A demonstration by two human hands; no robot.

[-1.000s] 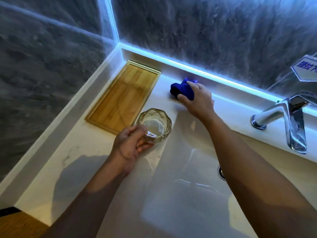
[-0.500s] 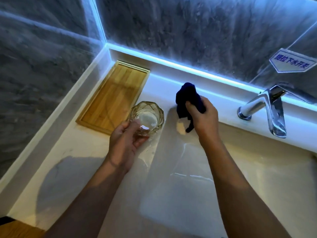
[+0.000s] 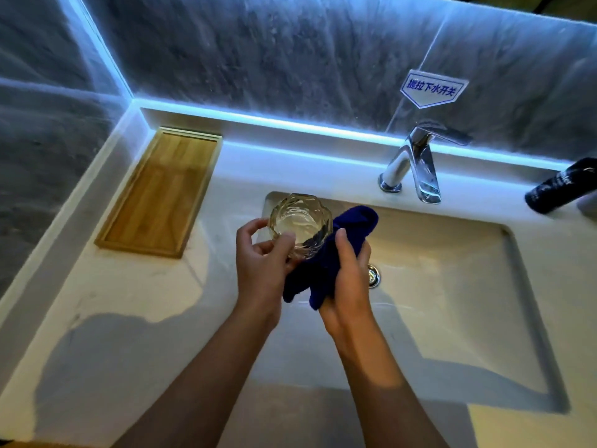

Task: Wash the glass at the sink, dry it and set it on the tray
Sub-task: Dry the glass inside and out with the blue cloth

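Both hands now over sink (image 3: 484, 286): cloth (image 3: 352, 221) touching glass (image 3: 300, 221).

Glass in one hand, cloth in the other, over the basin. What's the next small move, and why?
Probably press the blue cloth into the glass and wipe it. The left hand holds the glass over the sink, the right hand has the cloth bunched against its side, and the wooden tray sits bare, so drying seems to come before placing.
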